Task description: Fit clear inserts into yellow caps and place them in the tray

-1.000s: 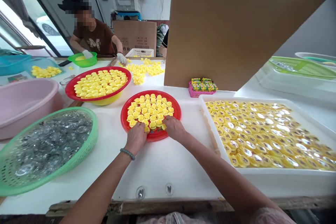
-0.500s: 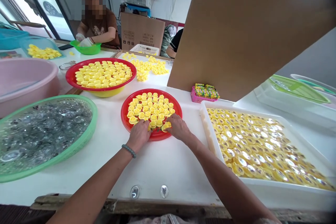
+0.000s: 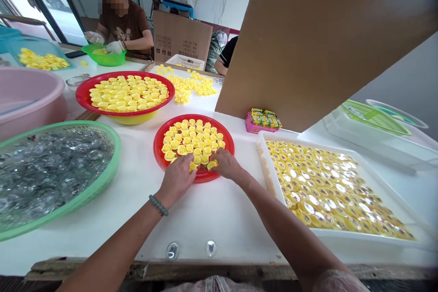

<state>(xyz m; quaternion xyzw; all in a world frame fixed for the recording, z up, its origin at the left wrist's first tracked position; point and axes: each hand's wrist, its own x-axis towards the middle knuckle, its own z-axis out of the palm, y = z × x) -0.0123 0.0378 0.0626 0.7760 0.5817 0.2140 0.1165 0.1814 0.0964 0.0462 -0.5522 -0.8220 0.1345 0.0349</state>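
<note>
A round red tray (image 3: 158, 155) on the table holds many small yellow plastic pieces (image 3: 191, 137), cup-like in shape. At its near left rim, my left hand (image 3: 178, 174) is closed with thumb and fingertips on a yellow piece, mostly covered by the fingers. Opposite it, my right hand (image 3: 227, 164) pinches another yellow piece (image 3: 212, 164) above the near right part of the tray. Two clear domed covers (image 3: 172, 250) lie apart by the table's front edge. To the right, a white tray (image 3: 270, 178) is filled with yellow pieces under shiny clear tops.
A green basket (image 3: 114, 155) of clear plastic parts stands left, with a pink tub (image 3: 51, 93) behind it. Another red tray (image 3: 82, 96) of yellow pieces is farther back. A cardboard panel (image 3: 308, 41) rises beyond a pink basket (image 3: 255, 127). A gloved co-worker (image 3: 125, 27) sits across.
The view has shifted slightly, moving most things left. Both hands stay at the near side of the red tray. The co-worker's gloved hands have moved apart over the green bowl.
</note>
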